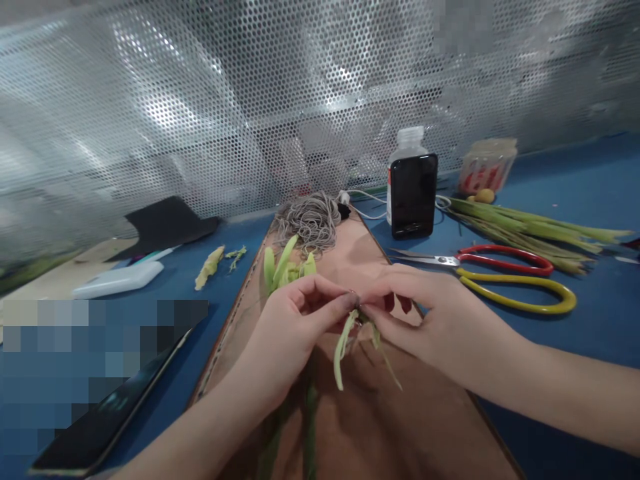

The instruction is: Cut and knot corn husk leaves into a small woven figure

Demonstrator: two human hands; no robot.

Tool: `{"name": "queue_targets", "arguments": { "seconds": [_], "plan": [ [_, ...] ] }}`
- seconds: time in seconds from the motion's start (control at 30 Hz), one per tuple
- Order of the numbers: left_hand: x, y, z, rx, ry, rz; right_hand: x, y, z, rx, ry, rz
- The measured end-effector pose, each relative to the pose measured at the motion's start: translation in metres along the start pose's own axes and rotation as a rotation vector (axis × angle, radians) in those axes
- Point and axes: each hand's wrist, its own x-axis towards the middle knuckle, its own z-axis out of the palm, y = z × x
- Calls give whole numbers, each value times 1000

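My left hand (287, 327) and my right hand (440, 313) meet over a brown board (400, 427), thumb and forefinger of each pinched together. Between the fingertips is a small pale green plant piece, with one thin strip (341, 360) hanging below and a finer strand (387, 363) to its right. The exact part gripped is hidden by the fingers. Behind my left hand lie light green stalks (285, 267) with blunt, finger-like ends. Their darker stems (310, 427) run under my left wrist toward me. Scissors (445, 261) with one red and one yellow handle lie beyond my right hand.
Grey cord (310, 223) is heaped at the board's far end. A phone (414, 200) leans on a clear bottle (411, 137). Long green stems (530, 227) and a plastic jar (487, 167) are right; plant scraps (209, 267) and a white object (120, 277) left. Perforated metal (300, 67) stands behind.
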Motion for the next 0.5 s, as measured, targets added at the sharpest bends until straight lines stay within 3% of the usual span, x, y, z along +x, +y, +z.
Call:
{"name": "queue_targets", "arguments": {
  "seconds": [0.27, 0.5],
  "plan": [
    [-1, 2, 0, 91, 16, 18, 3, 0, -3, 270, -133, 230],
    [-1, 3, 1, 20, -16, -42, 4, 1, -5, 266, -194, 264]
  ]
}}
